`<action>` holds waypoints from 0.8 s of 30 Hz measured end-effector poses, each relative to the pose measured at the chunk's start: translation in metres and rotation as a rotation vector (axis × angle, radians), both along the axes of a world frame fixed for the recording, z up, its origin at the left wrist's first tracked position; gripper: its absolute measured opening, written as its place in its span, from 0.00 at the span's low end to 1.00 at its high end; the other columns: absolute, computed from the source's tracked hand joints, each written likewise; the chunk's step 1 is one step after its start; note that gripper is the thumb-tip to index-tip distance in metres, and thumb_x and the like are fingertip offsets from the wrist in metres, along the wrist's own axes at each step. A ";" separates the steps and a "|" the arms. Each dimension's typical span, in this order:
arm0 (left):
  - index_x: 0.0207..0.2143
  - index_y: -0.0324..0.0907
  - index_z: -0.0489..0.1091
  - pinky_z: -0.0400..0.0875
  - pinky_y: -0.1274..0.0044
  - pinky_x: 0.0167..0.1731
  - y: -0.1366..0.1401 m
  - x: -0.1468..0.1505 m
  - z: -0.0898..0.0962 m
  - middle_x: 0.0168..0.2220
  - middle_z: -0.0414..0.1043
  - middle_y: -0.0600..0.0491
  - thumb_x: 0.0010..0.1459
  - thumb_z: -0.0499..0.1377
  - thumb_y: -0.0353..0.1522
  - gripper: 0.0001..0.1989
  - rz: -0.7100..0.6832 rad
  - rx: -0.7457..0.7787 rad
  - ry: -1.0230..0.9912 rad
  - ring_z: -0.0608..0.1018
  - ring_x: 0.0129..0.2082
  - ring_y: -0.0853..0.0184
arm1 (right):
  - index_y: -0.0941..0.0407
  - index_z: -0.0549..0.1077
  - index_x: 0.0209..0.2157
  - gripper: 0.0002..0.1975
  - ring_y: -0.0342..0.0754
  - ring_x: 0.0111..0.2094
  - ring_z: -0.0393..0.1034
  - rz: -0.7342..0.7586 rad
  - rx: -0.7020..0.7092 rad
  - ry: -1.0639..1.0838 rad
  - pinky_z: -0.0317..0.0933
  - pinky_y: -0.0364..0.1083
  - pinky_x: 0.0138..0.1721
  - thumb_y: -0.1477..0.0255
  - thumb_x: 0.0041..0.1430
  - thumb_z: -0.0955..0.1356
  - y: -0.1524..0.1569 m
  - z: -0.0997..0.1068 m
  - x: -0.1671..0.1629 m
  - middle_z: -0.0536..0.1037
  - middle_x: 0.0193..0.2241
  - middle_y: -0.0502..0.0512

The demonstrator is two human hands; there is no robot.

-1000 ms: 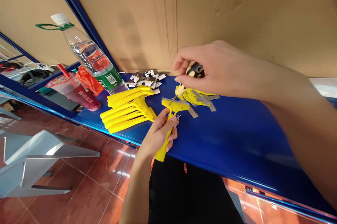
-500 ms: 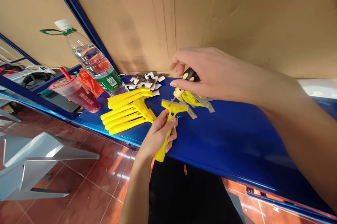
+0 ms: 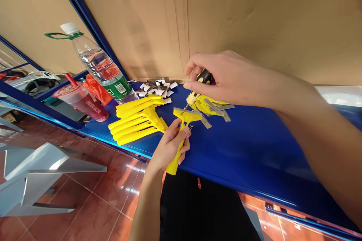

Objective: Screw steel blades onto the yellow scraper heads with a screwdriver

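My left hand (image 3: pixel 173 143) is wrapped round the handle of a yellow scraper (image 3: pixel 181 153), its wide head pointing away from me. In my right hand (image 3: pixel 210 74) is a screwdriver (image 3: pixel 193 97) with a black and cream handle, gripped from above. The shaft slants down to the left, and its tip meets the left side of the scraper head, where a screw sits. Another screw shows at the head's right side. Behind the head lies a pile of yellow plastic pieces and flat metal blades (image 3: pixel 214 106). Several small screws or nuts (image 3: pixel 191 126) lie beside the scraper.
Several yellow scraper handles (image 3: pixel 135 124) lie to the left on the blue table (image 3: pixel 243 146). Behind them are small printed packets (image 3: pixel 158 89), a water bottle (image 3: pixel 98 63) and a cup of red drink (image 3: pixel 82 101). A cardboard wall (image 3: pixel 254 18) rises at the back; a grey stool (image 3: pixel 48 173) stands at left.
My right hand and the screwdriver handle have shifted slightly to the right, and the fingers have turned a little on the handle. The left hand and scraper have stayed nearly still.
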State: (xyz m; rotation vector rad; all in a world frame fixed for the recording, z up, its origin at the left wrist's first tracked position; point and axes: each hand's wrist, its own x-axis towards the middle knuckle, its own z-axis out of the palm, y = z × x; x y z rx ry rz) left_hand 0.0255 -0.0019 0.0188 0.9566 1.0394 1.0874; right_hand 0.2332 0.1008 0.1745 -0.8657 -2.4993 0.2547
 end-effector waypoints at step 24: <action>0.43 0.49 0.59 0.60 0.83 0.09 0.001 -0.001 0.000 0.34 0.65 0.61 0.63 0.74 0.51 0.29 -0.026 0.021 0.031 0.64 0.19 0.77 | 0.49 0.79 0.48 0.09 0.56 0.43 0.81 0.026 0.074 -0.018 0.66 0.49 0.39 0.64 0.68 0.75 0.006 -0.009 0.003 0.86 0.42 0.50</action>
